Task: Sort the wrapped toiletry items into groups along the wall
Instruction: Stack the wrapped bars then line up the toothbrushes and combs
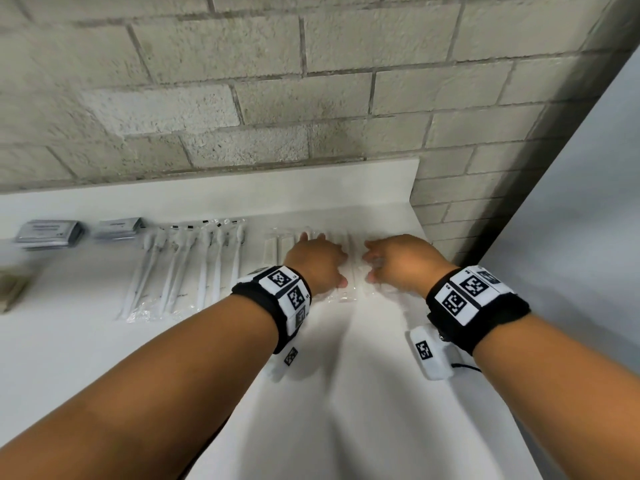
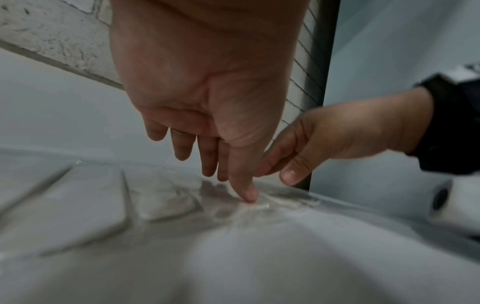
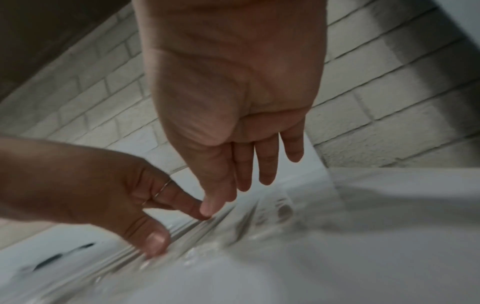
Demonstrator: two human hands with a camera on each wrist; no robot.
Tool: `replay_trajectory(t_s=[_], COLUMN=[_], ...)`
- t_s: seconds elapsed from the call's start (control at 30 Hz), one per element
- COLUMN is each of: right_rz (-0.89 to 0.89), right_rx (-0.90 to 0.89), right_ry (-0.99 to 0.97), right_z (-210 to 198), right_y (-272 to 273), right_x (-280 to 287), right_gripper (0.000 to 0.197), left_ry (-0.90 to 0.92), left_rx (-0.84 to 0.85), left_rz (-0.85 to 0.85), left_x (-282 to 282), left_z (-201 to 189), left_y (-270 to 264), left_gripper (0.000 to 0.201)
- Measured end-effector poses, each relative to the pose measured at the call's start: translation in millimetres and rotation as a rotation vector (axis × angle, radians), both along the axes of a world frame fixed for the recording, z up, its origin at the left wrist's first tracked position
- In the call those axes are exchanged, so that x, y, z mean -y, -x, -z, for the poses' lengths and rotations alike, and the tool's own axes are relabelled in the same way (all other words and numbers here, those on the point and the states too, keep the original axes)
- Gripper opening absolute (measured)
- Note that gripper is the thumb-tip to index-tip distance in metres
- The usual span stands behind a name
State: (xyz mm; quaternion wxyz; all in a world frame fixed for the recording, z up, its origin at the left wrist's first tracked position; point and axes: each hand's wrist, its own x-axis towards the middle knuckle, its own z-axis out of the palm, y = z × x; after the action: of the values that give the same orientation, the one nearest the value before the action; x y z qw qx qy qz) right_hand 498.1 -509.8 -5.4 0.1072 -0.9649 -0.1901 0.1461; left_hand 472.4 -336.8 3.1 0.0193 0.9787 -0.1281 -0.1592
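Wrapped toiletries lie in a row on a white counter (image 1: pixel 346 375) below a brick wall. From the left: grey packets (image 1: pixel 48 232), wrapped toothbrushes (image 1: pixel 180 268), wrapped white combs (image 1: pixel 275 249), then clear-wrapped items (image 1: pixel 349 292) under both hands. My left hand (image 1: pixel 325 258) rests on these clear wrappers with straight fingers. In the left wrist view the left hand (image 2: pixel 221 168) presses its thumb tip into the crinkled wrapper (image 2: pixel 221 207). My right hand (image 1: pixel 372 266) touches the same pile from the right, fingers extended (image 3: pixel 241 185) over the wrappers (image 3: pixel 233 228).
The counter ends just right of my right hand, at a corner (image 1: pixel 414 209) beside the brick wall (image 1: pixel 311 98). A smooth grey panel (image 1: pixel 571 220) rises at the far right. A brownish object (image 1: pixel 14 289) sits at the far left edge.
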Motion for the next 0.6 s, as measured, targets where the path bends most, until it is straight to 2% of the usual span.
replay_trajectory(t_s=[0.07, 0.17, 0.3, 0.4, 0.6], right_rz=[-0.056, -0.052, -0.048, -0.033, -0.114], right_rx=[0.005, -0.003, -0.010, 0.028, 0.034], right_ry=[0.108, 0.156, 0.134, 0.083, 0.097], right_z=[4, 6, 4, 2, 3], right_y=[0, -3, -4, -4, 6], right_x=[-9, -12, -9, -11, -37], right_gripper=[0.054, 0.054, 0.050, 0.042, 0.039], left_ry=[0.018, 0.061, 0.099, 0.175, 0.075], left_rx=[-0.009, 0.006, 0.000, 0.014, -0.005], left_rz=[-0.028, -0.061, -0.068, -0.168, -0.156], left_x=[1, 0, -6, -27, -37], left_z=[4, 8, 1, -6, -1], left_y=[1, 1, 3, 4, 15], left_gripper=[0.051, 0.054, 0.053, 0.053, 0.057])
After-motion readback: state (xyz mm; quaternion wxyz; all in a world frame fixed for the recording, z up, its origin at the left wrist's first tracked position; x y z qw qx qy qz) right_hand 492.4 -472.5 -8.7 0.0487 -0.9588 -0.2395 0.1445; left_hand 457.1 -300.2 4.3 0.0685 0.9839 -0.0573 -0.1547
